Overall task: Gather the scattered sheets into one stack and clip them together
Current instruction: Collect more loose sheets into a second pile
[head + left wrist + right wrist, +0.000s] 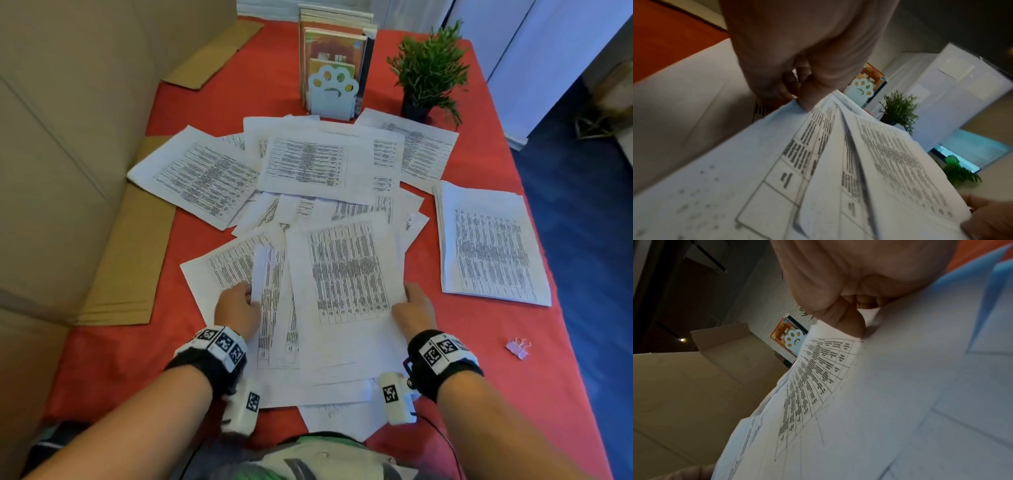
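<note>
A fanned bundle of sheets (346,291), raised over the red table (479,342), is pinched at its edges by the left hand (236,308) and, seemingly, the right hand (412,308).

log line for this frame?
stage: gathering | left hand: holds sheets | right hand: holds sheets | binder clip: untouched | neat pile: apart

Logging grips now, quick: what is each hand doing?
Left hand: grips the sheets at their left edge.
Right hand: grips the same sheets' right edge.
</note>
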`<state>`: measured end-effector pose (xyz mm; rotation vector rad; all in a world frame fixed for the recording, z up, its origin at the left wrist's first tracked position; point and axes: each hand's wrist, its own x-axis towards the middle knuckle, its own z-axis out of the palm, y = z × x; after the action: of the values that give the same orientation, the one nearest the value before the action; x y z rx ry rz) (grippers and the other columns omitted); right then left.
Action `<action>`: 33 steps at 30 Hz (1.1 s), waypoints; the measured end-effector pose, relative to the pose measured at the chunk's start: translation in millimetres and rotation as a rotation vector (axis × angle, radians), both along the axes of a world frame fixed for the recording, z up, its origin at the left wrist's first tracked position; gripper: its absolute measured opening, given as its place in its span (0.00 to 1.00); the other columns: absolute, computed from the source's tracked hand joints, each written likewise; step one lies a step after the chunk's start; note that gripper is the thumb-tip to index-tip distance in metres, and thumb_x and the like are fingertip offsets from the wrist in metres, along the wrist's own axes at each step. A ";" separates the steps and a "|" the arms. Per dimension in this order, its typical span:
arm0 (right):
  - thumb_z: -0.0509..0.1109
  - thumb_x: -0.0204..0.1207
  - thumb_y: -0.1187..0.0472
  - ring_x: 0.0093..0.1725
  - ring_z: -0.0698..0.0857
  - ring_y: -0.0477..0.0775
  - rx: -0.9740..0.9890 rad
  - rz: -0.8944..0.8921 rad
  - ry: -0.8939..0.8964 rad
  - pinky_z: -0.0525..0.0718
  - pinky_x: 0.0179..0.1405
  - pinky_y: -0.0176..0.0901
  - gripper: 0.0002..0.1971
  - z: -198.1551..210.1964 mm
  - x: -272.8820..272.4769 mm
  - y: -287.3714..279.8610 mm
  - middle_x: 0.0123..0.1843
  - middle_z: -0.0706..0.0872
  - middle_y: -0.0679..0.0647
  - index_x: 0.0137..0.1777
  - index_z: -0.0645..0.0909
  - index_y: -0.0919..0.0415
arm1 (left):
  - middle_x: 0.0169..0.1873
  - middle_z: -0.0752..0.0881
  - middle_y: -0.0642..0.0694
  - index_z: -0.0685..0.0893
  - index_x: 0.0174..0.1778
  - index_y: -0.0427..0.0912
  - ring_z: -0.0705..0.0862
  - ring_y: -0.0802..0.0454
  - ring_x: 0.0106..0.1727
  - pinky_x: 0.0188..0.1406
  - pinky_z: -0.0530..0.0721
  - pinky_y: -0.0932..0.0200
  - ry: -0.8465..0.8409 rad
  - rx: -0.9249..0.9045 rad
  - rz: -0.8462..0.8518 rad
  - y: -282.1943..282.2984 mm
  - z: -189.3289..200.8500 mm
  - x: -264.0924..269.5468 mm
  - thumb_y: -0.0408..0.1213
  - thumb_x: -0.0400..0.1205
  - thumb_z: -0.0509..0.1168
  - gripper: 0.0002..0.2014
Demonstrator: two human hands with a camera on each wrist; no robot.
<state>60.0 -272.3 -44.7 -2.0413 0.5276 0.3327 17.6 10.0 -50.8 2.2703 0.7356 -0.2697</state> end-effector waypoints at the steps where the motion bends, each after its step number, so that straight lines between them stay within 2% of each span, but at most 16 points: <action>1: 0.56 0.69 0.79 0.49 0.81 0.57 0.007 0.002 -0.001 0.76 0.46 0.39 0.23 -0.8 -0.8 -1.1 0.41 0.82 0.51 0.60 0.79 0.61 | 0.56 0.84 0.35 0.83 0.58 0.37 0.83 0.44 0.46 0.50 0.80 0.57 -0.022 0.002 -0.003 0.7 -2.9 -1.0 0.30 0.78 0.64 0.13; 4: 0.60 0.71 0.75 0.44 0.81 0.57 0.047 0.020 -0.010 0.77 0.32 0.36 0.11 -2.5 -2.3 0.4 0.38 0.82 0.55 0.47 0.80 0.64 | 0.58 0.80 0.36 0.84 0.56 0.36 0.82 0.45 0.45 0.52 0.82 0.54 -0.097 -0.015 0.025 -4.5 -5.0 -5.6 0.34 0.80 0.62 0.11; 6: 0.61 0.75 0.71 0.47 0.81 0.58 0.023 0.029 -0.028 0.76 0.41 0.39 0.11 -3.3 -4.2 3.7 0.45 0.82 0.56 0.56 0.78 0.64 | 0.51 0.82 0.40 0.81 0.57 0.36 0.81 0.43 0.46 0.47 0.78 0.54 -0.120 -0.078 0.051 -12.2 -1.0 -9.7 0.35 0.83 0.58 0.11; 8: 0.61 0.77 0.70 0.51 0.79 0.56 -0.050 0.041 -0.036 0.71 0.50 0.37 0.20 -4.7 -6.9 4.2 0.52 0.80 0.55 0.68 0.72 0.62 | 0.48 0.83 0.42 0.77 0.60 0.39 0.81 0.41 0.47 0.44 0.76 0.55 -0.147 -0.198 0.096 -20.2 5.7 -12.9 0.38 0.84 0.57 0.11; 10: 0.61 0.76 0.71 0.58 0.80 0.58 -0.069 0.055 -0.035 0.69 0.54 0.35 0.24 -7.6 -8.9 2.2 0.60 0.82 0.59 0.73 0.69 0.62 | 0.50 0.84 0.45 0.73 0.63 0.43 0.83 0.45 0.48 0.47 0.81 0.54 -0.148 -0.316 0.097 -26.0 9.9 -15.4 0.40 0.81 0.64 0.16; 13: 0.62 0.76 0.71 0.64 0.79 0.56 -0.075 0.092 -0.029 0.70 0.60 0.34 0.28 -14.3 -9.9 1.9 0.68 0.80 0.60 0.76 0.67 0.59 | 0.54 0.83 0.49 0.72 0.64 0.45 0.84 0.46 0.53 0.58 0.83 0.50 -0.115 -0.311 0.023 -28.3 6.3 -17.5 0.33 0.75 0.71 0.23; 15: 0.64 0.74 0.68 0.67 0.77 0.60 -0.186 0.151 -0.045 0.72 0.65 0.41 0.33 -18.4 -10.8 3.9 0.69 0.76 0.60 0.80 0.62 0.56 | 0.55 0.83 0.47 0.71 0.66 0.46 0.83 0.45 0.56 0.58 0.81 0.52 -0.116 -0.317 -0.011 -28.4 5.6 -18.3 0.26 0.76 0.66 0.24; 17: 0.67 0.73 0.62 0.69 0.72 0.65 -0.408 0.193 -0.035 0.71 0.69 0.51 0.38 -16.1 -10.6 6.4 0.72 0.69 0.62 0.83 0.55 0.57 | 0.53 0.83 0.49 0.72 0.66 0.50 0.81 0.45 0.57 0.50 0.80 0.56 -0.139 -0.376 -0.043 -28.0 6.0 -18.5 0.21 0.75 0.61 0.26; 19: 0.69 0.72 0.58 0.69 0.69 0.67 -0.491 0.198 -0.027 0.70 0.69 0.56 0.39 -10.7 -8.9 8.1 0.75 0.65 0.60 0.82 0.56 0.56 | 0.52 0.83 0.56 0.75 0.60 0.62 0.81 0.50 0.58 0.47 0.80 0.58 -0.171 -0.474 -0.033 -27.1 10.1 -18.6 0.17 0.73 0.58 0.32; 21: 0.69 0.72 0.57 0.69 0.68 0.67 -0.412 0.200 -0.043 0.69 0.69 0.56 0.35 -6.9 -6.8 8.1 0.73 0.67 0.59 0.79 0.61 0.53 | 0.53 0.86 0.58 0.79 0.53 0.69 0.83 0.53 0.58 0.55 0.82 0.51 -0.195 -0.584 0.023 -25.5 13.2 -18.1 0.15 0.70 0.58 0.36; 24: 0.68 0.72 0.57 0.68 0.71 0.62 -0.093 0.220 -0.067 0.71 0.68 0.54 0.25 -1.8 -7.0 10.8 0.64 0.76 0.56 0.70 0.70 0.51 | 0.55 0.89 0.48 0.81 0.60 0.60 0.86 0.46 0.58 0.56 0.85 0.40 -0.182 -0.774 0.113 -25.9 16.8 -15.9 0.11 0.69 0.55 0.38; 26: 0.68 0.73 0.61 0.66 0.78 0.57 0.140 0.170 -0.068 0.75 0.70 0.53 0.24 -0.4 -8.6 14.4 0.63 0.80 0.52 0.69 0.70 0.56 | 0.55 0.88 0.43 0.79 0.62 0.51 0.86 0.42 0.56 0.55 0.86 0.40 -0.135 -0.815 0.134 -30.5 21.2 -14.3 0.10 0.70 0.52 0.35; 28: 0.69 0.71 0.63 0.62 0.83 0.58 0.184 0.129 -0.092 0.79 0.69 0.57 0.23 -0.2 -7.6 15.7 0.62 0.84 0.56 0.67 0.74 0.61 | 0.53 0.88 0.41 0.79 0.61 0.46 0.86 0.39 0.55 0.49 0.87 0.47 -0.096 -0.828 0.134 -33.4 22.8 -13.0 0.13 0.72 0.52 0.30; 29: 0.69 0.71 0.63 0.61 0.84 0.59 0.170 0.111 -0.107 0.80 0.67 0.55 0.22 -0.1 -5.6 13.7 0.61 0.85 0.57 0.66 0.76 0.63 | 0.52 0.87 0.43 0.79 0.62 0.45 0.85 0.39 0.56 0.47 0.85 0.51 -0.093 -0.728 0.089 -32.2 21.4 -12.4 0.16 0.73 0.55 0.26; 31: 0.67 0.73 0.68 0.56 0.85 0.58 0.128 0.085 -0.108 0.81 0.58 0.47 0.16 0.2 -1.2 3.8 0.55 0.86 0.56 0.61 0.79 0.63 | 0.57 0.81 0.46 0.76 0.67 0.44 0.80 0.39 0.63 0.52 0.80 0.53 -0.016 -0.187 -0.140 -23.7 18.4 -11.5 0.31 0.74 0.66 0.23; 33: 0.67 0.73 0.71 0.52 0.87 0.58 0.118 0.110 -0.057 0.83 0.52 0.46 0.14 -1.2 4.0 -9.6 0.50 0.88 0.56 0.57 0.81 0.60 | 0.66 0.71 0.44 0.68 0.72 0.49 0.71 0.38 0.69 0.64 0.75 0.45 0.144 0.237 -0.283 -14.4 10.8 -16.0 0.49 0.69 0.73 0.36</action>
<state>64.1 -281.8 -45.9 -1.9627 0.3532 0.3611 1.7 -4.4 -40.0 2.6039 0.5382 -0.5073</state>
